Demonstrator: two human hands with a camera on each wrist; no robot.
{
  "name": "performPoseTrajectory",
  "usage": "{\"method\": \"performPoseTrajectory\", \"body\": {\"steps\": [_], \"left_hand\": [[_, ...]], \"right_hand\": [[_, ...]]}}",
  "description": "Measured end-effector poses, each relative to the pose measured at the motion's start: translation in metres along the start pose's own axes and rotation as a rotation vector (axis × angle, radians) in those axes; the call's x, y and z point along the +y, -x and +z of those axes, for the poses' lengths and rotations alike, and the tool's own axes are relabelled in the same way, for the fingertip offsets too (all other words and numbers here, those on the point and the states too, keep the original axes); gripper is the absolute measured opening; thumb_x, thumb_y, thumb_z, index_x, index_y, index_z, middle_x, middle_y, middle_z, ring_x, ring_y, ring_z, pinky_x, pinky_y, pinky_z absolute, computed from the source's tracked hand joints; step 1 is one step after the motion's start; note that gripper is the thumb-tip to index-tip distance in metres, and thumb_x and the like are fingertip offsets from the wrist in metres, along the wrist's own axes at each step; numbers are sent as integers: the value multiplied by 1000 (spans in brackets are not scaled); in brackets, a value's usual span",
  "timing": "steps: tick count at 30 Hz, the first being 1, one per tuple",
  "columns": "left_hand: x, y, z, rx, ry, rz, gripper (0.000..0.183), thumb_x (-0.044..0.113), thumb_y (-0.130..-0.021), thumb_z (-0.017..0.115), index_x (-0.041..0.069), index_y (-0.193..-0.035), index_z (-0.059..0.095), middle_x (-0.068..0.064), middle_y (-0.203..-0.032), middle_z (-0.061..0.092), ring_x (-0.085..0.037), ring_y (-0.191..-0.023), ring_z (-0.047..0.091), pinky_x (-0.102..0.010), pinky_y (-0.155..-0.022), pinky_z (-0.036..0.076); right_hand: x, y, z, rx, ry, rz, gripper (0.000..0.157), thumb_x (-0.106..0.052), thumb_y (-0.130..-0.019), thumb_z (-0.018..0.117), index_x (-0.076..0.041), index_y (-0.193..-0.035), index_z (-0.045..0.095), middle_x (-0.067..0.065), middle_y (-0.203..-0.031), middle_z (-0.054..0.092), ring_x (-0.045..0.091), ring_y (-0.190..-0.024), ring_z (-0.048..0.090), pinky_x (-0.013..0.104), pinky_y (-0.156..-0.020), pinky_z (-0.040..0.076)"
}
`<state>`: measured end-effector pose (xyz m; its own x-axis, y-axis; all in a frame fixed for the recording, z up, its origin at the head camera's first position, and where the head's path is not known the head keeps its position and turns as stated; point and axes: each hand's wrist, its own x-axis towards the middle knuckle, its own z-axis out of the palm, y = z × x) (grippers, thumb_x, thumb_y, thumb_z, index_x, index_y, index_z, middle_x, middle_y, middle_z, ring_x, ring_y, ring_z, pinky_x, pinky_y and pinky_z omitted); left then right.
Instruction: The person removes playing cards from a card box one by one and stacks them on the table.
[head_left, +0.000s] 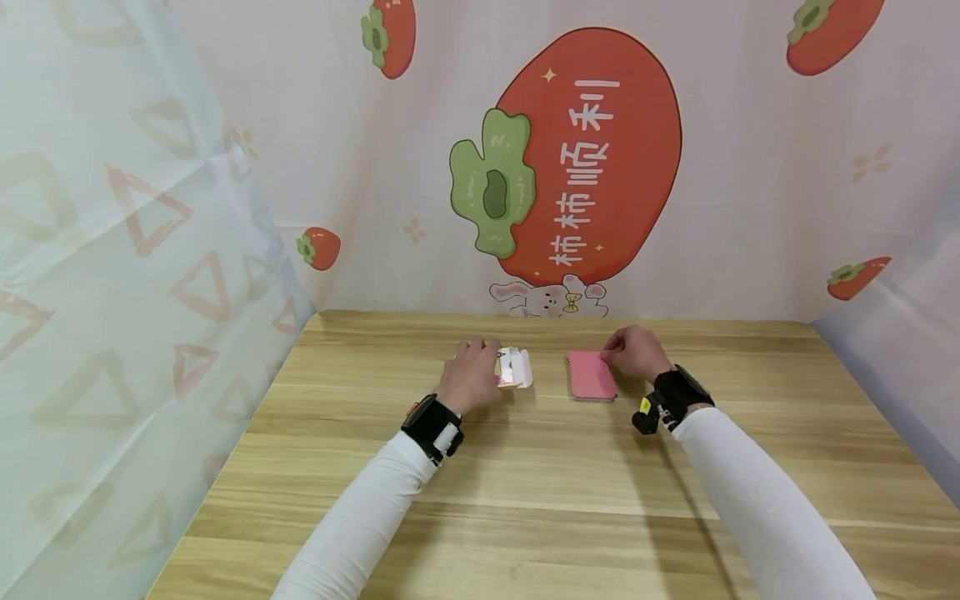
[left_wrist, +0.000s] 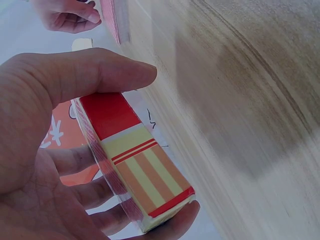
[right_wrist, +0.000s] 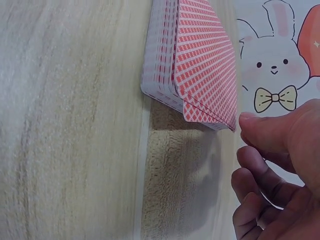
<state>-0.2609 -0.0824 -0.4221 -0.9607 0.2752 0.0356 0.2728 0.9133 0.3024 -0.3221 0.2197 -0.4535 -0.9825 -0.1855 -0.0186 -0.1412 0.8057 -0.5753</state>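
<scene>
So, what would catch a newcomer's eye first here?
Probably the huge orange-red fruit printed on the backdrop behind the wooden table. Next, perhaps, the red-and-white-backed deck of cards lying on the table beside the right hand, and the striped box held in the left hand.

The worktop was finished in pale wood grain, streaked with darker bands from side to side. A deck of cards was stacked flat toward its back edge, red-patterned backs turned up, the uppermost cards set slightly askew. Soft shadows were thrown across the surface. Whether the card box was also supported by it could not be told.
</scene>
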Motion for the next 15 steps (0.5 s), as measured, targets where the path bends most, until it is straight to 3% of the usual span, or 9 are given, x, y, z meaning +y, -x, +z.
{"method": "performPoseTrajectory", "body": {"steps": [6,10,15], "left_hand": [[3,-1,2,-5,8,12,66,16,-74,88,4,-132,59,-18,-124,58,-38,-114,53,-53,-82,52],[5,-3,4,-6,11,29,67,19,-74,89,5,-132,59,-17,-124,57,-37,-113,53,-52,-81,52],[10,-4,6,-10,-7,46,67,20,-75,88,6,-133,58,-16,-125,58,-36,-114,54,-52,-82,52]], "right_hand": [[-6,7,0,39,-34,-45,15,-12,-94,71,2,-98,73,12,-88,69,24,-77,59,33,-66,48],[-34,19,2,57,-100,-156,10,-11,-95,72,-1,-95,74,8,-84,68,21,-75,57,32,-66,47],[-75,34,13,-16,-198,-245,7,-12,-94,74,-5,-95,77,4,-85,69,19,-74,58,33,-68,50]]}}
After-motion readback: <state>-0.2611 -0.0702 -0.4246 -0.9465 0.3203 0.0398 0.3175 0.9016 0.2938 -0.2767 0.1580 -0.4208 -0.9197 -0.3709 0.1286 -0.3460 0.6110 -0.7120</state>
